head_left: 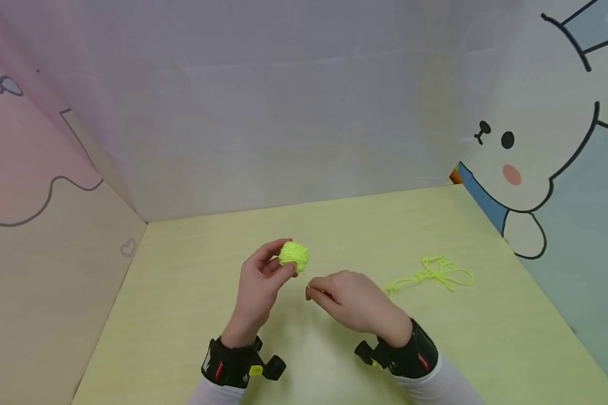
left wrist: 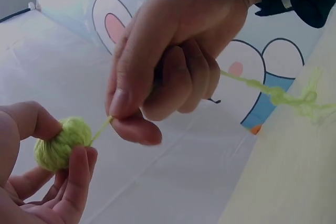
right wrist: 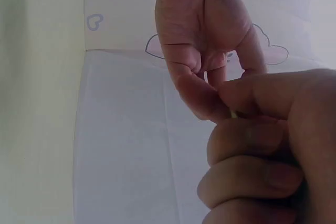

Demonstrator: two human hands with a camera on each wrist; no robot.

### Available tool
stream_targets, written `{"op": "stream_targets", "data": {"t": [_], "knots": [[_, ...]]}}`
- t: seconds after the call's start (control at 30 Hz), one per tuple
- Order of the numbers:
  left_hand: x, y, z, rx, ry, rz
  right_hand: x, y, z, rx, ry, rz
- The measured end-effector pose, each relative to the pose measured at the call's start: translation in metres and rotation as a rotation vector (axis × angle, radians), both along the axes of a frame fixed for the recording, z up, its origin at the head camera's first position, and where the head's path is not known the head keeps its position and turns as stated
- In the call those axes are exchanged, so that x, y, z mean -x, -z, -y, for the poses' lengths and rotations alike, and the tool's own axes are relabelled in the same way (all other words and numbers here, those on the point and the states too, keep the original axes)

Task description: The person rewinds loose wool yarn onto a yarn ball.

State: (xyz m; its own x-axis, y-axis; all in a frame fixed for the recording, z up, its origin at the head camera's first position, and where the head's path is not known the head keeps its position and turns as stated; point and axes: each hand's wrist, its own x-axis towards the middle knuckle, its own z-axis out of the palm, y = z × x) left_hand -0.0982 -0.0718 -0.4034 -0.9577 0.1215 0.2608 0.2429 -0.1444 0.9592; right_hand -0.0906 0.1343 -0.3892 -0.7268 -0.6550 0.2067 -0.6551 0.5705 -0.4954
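A small ball of neon yellow-green yarn (head_left: 294, 256) is held up above the table between the thumb and fingers of my left hand (head_left: 260, 284). In the left wrist view the ball (left wrist: 62, 144) shows its wound strands, and a short taut strand (left wrist: 102, 131) runs from it to my right hand (left wrist: 163, 61). My right hand (head_left: 357, 301) pinches that strand between thumb and index finger, its other fingers curled in. Behind the right hand the yarn comes out again and leads to a loose tangle (head_left: 438, 274) on the table. In the right wrist view the ball is hidden behind the hands.
The pale yellow table (head_left: 192, 315) reaches back to a whitish sheet wall (head_left: 294, 112). Printed cartoon panels stand at both sides, a pink and cream one (head_left: 40, 270) at left and a blue one with a white animal (head_left: 577, 264) at right.
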Motion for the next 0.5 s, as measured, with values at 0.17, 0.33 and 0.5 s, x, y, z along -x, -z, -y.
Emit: {"op": "stream_targets", "data": {"t": [0.17, 0.33, 0.5], "knots": [[0.000, 0.001, -0.004, 0.095, -0.114, -0.022, -0.004, -0.003, -0.001, 0.058, -0.062, -0.083], [-0.005, -0.003, -0.009, 0.238, -0.142, -0.075, -0.003, -0.004, -0.007, 0.132, -0.052, -0.174], [-0.013, -0.019, -0.014, 0.326, -0.074, -0.172, 0.001, -0.006, -0.015, 0.191, 0.040, -0.273]]}}
